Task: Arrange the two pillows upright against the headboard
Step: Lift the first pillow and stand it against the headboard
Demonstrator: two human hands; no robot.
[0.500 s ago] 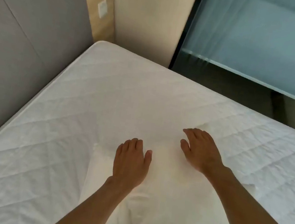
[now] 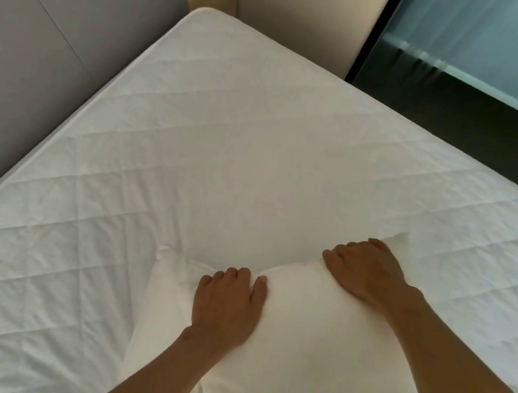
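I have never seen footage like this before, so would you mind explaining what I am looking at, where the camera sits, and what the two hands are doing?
There is no machine here: a person wears a wide-angle camera on the head, looking forward and down, so you see their own bare arms. The left hand and right hand both curl their fingers over the far edge of a white pillow, taking a grip on it. The pillow lies on a white quilted mattress, which carries nothing else in view. The grey padded panel along the left is probably the headboard, with nothing leaning on it yet. A second pillow is not clearly visible. Upper right is a glass partition.
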